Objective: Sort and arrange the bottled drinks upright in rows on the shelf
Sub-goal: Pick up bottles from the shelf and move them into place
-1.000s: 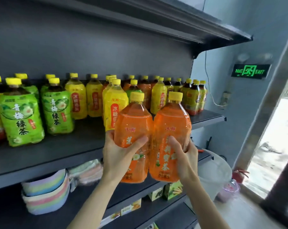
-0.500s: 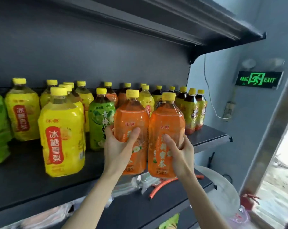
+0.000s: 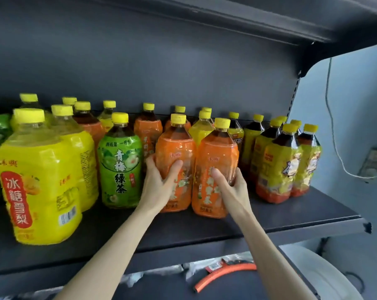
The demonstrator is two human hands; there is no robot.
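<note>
Two orange-labelled bottles with yellow caps stand upright side by side on the dark shelf (image 3: 270, 215). My left hand (image 3: 159, 185) grips the left orange bottle (image 3: 176, 152) round its lower body. My right hand (image 3: 231, 187) grips the right orange bottle (image 3: 218, 154) the same way. A green tea bottle (image 3: 120, 167) stands just left of them. More orange bottles (image 3: 147, 131) stand behind, partly hidden.
Large yellow pear-drink bottles (image 3: 40, 180) fill the shelf's left front. Yellow-and-red labelled dark tea bottles (image 3: 280, 165) stand at the right, near the shelf end. An upper shelf (image 3: 248, 16) hangs overhead. Below lie an orange hose (image 3: 222, 276) and a white tub (image 3: 326, 276).
Both hands have carried the two orange bottles up and forward from in front of the shelf edge. The bottles now stand on the shelf beside the green tea bottle.
</note>
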